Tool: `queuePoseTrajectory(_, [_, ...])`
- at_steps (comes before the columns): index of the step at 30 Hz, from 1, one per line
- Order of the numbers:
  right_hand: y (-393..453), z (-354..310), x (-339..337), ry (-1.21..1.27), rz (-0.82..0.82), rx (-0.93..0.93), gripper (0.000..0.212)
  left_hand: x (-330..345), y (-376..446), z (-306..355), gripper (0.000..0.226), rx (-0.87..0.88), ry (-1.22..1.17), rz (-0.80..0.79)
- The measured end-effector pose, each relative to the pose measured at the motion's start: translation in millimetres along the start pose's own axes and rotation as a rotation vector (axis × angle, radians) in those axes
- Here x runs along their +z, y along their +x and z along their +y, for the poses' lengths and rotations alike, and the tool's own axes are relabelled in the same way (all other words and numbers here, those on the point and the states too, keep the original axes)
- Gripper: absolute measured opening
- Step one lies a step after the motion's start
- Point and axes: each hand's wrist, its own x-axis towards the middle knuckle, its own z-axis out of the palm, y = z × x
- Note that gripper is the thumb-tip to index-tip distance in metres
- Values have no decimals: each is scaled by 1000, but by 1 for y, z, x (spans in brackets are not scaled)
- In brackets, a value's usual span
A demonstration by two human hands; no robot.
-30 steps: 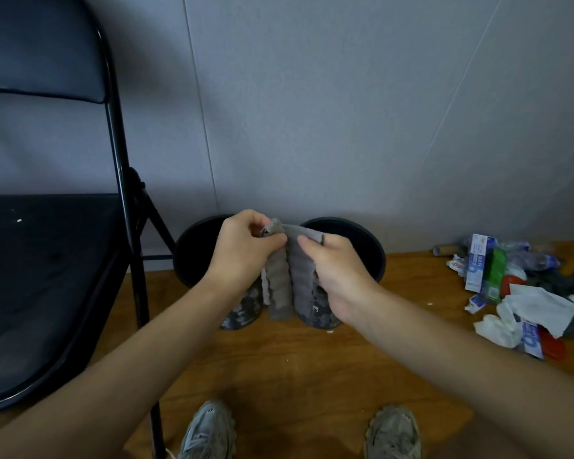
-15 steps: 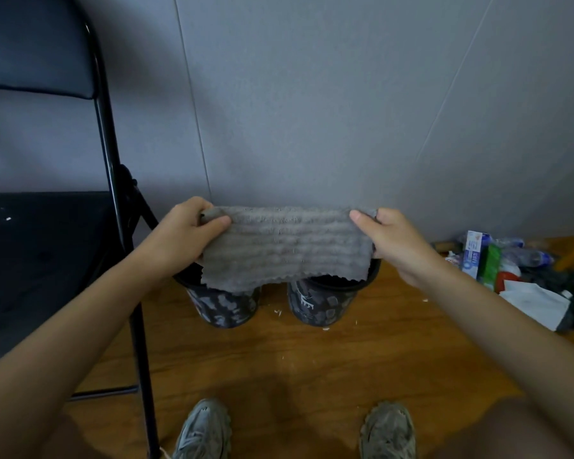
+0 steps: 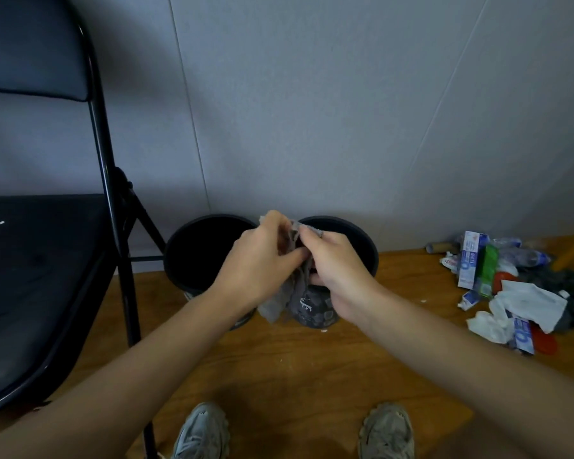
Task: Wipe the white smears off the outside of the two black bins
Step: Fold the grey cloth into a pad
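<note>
Both hands meet in front of the two bins, each with its fingers curled round the same grey ribbed microfibre cloth (image 3: 294, 286). The left hand (image 3: 257, 266) pinches the cloth's upper part with thumb and fingers, the right hand (image 3: 337, 271) grips it just beside, and the bunched fabric hangs down between them in a loose, soft fold, its long axis roughly vertical.

Straight beyond and below the hands stand the two round black plastic bins. The left black bin (image 3: 203, 251) has its open mouth to the left of the left hand, and the right black bin (image 3: 352, 240) lies behind and under the right hand, so each hand is the nearer one to the bin on its own side. Both bins stand upright, close together against the pale grey panelled wall (image 3: 312, 111). Their outer walls taper downward, and pale whitish patches show on the lower wall of the right bin under the hanging cloth; judged from that, wiping is not yet done there. The coming move probably calls for lowering the cloth onto that wall, which faces the person.

Left of the bins stands a black folding metal chair (image 3: 47, 260) with a padded seat. Right of the bins, on the brown wooden floor (image 3: 295, 359), lies a heap of rubbish (image 3: 511, 286): toothpaste boxes, crumpled white tissue, plastic bottles. Nearer than the bins, two grey trainers (image 3: 201, 432) show at the bottom edge.
</note>
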Motion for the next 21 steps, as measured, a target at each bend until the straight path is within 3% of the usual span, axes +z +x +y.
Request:
queuePoseTrajectory(3, [-4,-1,-2,49,-21,-11,20,-4,0,3,33,40,-28,-150])
queuePoseTrajectory(6, [-8,-1,-6,55,25,-59,17,-7,2,4,35,-1,-214,-292])
queuePoseTrajectory(8, [-6,-3,-9,44,85,-66,17,-11,5,3,37,-83,-334,-200])
queuePoseTrajectory(11, [-3,-12,-18,75,63,-50,18,-19,11,-5,40,-137,-309,75])
queuePoseTrajectory(13, [-4,-20,-25,131,-2,-46,18,-24,10,-9,52,-203,-414,31])
queuePoseTrajectory(17, [-4,-26,-37,191,-92,-19,23,-31,5,-9,29,-283,-603,-253])
queuePoseTrajectory(21, [-2,-18,-44,-8,-36,-21,20,-30,2,-7,23,-303,-577,-181])
